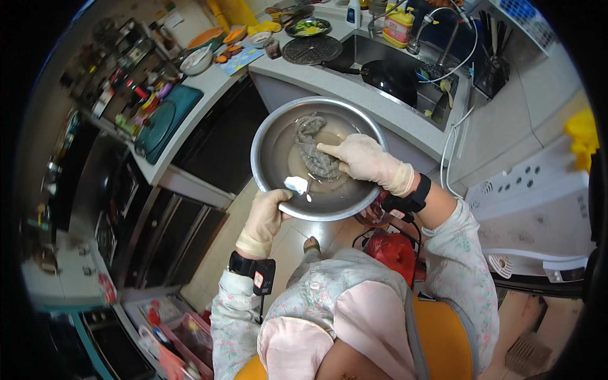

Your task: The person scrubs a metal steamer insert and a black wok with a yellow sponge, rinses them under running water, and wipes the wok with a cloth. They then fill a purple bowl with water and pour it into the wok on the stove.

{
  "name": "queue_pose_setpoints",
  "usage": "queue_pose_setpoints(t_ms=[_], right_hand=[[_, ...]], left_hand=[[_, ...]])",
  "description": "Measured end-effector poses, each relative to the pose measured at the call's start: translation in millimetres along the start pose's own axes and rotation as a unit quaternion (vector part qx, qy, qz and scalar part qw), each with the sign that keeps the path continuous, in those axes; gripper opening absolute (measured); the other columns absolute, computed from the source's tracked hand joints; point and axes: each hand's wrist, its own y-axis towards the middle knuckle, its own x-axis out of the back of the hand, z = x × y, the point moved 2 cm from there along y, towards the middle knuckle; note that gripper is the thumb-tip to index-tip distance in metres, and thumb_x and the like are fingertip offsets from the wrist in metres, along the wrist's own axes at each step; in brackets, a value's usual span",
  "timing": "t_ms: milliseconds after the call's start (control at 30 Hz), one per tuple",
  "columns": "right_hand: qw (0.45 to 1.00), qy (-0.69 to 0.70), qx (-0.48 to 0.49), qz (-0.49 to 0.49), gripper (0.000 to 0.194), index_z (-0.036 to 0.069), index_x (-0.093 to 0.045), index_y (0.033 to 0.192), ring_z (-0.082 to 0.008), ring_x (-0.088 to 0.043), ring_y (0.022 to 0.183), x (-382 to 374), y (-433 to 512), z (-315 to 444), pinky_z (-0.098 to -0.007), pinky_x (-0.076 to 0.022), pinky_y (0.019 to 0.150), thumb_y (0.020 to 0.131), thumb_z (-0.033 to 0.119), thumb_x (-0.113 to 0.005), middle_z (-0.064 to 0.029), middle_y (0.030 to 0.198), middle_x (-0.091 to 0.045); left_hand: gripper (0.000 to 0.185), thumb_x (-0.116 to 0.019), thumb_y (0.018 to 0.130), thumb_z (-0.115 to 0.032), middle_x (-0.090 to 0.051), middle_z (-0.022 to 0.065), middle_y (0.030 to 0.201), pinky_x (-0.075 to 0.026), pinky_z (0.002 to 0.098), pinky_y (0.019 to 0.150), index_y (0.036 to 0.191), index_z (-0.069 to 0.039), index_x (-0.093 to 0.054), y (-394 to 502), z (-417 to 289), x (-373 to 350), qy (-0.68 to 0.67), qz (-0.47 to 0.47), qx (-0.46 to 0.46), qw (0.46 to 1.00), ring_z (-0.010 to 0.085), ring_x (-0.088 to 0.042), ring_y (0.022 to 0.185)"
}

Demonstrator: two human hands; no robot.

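A round stainless steel basin (266, 156) holds some cloudy water and a clump of grey, ribbed, wet pieces (311, 147) that look like raw shrimp. My left hand (268, 213), in a pale disposable glove, grips the rim at the basin's lower left. My right hand (363, 156), gloved too, is over the basin's right side, its index finger extended at the grey pieces and the other fingers curled. Whether that finger touches them is hard to tell. The basin is held in front of my body, tilted slightly. Both wrists carry black bands with small devices.
Beyond the basin are a counter (285, 76) and a sink with a black wok (392, 78). A plate of green vegetables (308, 27) and a teal board (175, 114) rest on the counter. A red plastic bag (392, 254) and a bowl of meat (373, 216) are below my right arm.
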Motion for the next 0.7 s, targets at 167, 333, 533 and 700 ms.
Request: queue_pose_setpoints(t_ms=[167,333,533,700], right_hand=[[0.992,-0.009,-0.128,0.009,0.029,0.007,-0.066,0.105,-0.0344,-0.059,0.085,2,59,-70,-0.0441,-0.0453,0.078,0.079,0.018,-0.061,-0.0148,0.084,-0.064],[0.981,0.025,-0.18,-0.076,0.02,0.006,-0.063,0.088,-0.0324,-0.056,0.09,17,100,-154,-0.0398,-0.0426,0.082,0.08,0.024,-0.065,-0.0128,0.088,-0.061],[0.968,0.121,-0.181,-0.126,0.018,0.001,-0.055,0.087,-0.0351,-0.055,0.096,34,131,-262,-0.0399,-0.0437,0.084,0.08,0.015,-0.065,-0.0165,0.098,-0.059],[0.94,0.227,-0.229,-0.108,0.017,0.0,-0.049,0.089,-0.0358,-0.056,0.104,36,149,-350,-0.0354,-0.043,0.09,0.084,0.009,-0.062,-0.0214,0.116,-0.058]], left_hand=[[0.018,-0.051,0.078,0.003,-0.061,0.0122,0.079,-0.06,0.0305,0.057,0.095,0.01,-0.055,118,-70,-17,0.091,0.085,0.054,0.991,0.0224,-0.065,0.061],[0.016,-0.052,0.08,0.001,-0.062,0.0125,0.081,-0.061,0.0334,0.062,0.093,0.01,-0.056,236,-93,-49,0.102,0.144,0.09,0.98,0.0227,-0.067,0.067],[0.012,-0.052,0.082,0.0,-0.062,0.0103,0.079,-0.058,0.0301,0.058,0.089,0.007,-0.059,363,-96,-98,0.091,0.192,0.113,0.971,0.0181,-0.064,0.066],[0.013,-0.06,0.08,0.003,-0.063,0.0094,0.083,-0.057,0.0288,0.066,0.093,0.004,-0.059,454,-94,-136,0.197,0.303,0.09,0.928,0.0163,-0.064,0.075]])
